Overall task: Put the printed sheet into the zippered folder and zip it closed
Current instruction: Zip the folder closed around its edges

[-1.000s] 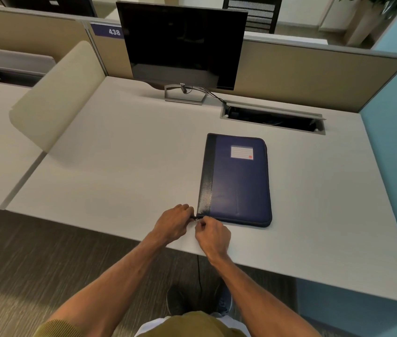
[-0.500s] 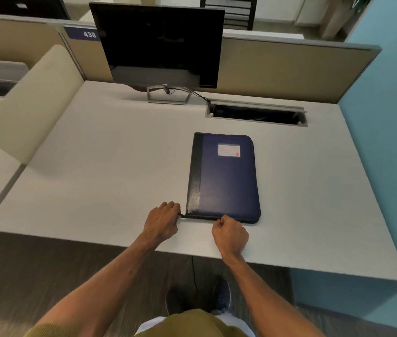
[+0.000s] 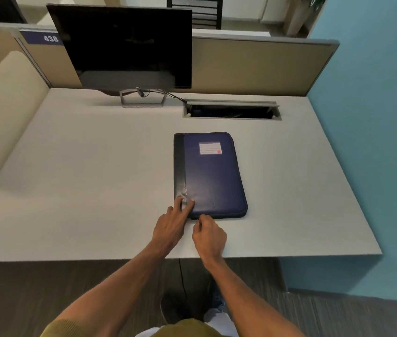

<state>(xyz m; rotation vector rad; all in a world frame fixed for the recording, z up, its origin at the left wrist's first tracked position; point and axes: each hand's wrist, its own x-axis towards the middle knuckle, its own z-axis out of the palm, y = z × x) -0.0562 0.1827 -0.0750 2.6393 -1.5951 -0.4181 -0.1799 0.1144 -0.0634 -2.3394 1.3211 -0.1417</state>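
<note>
Navy zippered folder [image 3: 213, 176] flat on desk, closed, label up.

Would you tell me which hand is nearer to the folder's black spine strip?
Left. The left hand presses fingertips on the black spine strip; the right hand pinches the folder at its near edge, beside the strip.

Even, soft indoor light; faint glare on the zippered folder [image 3: 208, 176]; wide-angle bending at edges; slightly soft focus.

Olive-green shirt [image 3: 187, 329] (short-sleeved), dark shoe [image 3: 179, 306] below.
</note>
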